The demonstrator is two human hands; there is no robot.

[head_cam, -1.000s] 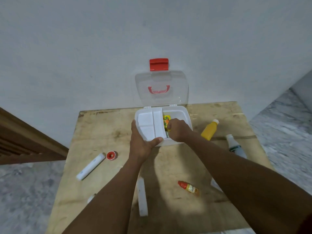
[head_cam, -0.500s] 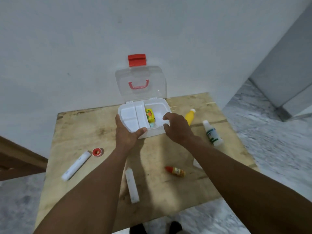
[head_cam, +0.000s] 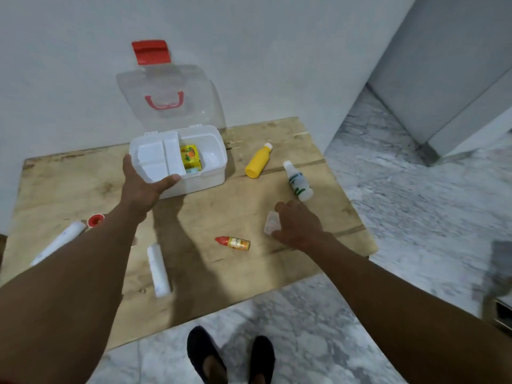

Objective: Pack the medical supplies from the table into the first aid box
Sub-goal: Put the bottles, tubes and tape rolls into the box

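Observation:
The white first aid box stands open at the back of the wooden table, its clear lid up against the wall. A yellow-orange small carton lies inside it. My left hand grips the box's front-left corner, thumb over the rim. My right hand is down on a small clear packet on the table, fingers curling around it. A yellow bottle, a white bottle with green print, a small red-capped orange bottle, two white tubes and a red tape roll lie around.
A white wall rises right behind the table. Marble floor lies to the right and in front, where my two dark shoes stand. A dark object is blurred at the right edge.
My right hand has left the box, where it set down the carton, and moved right and toward me onto the clear packet. My left hand has kept its hold on the box.

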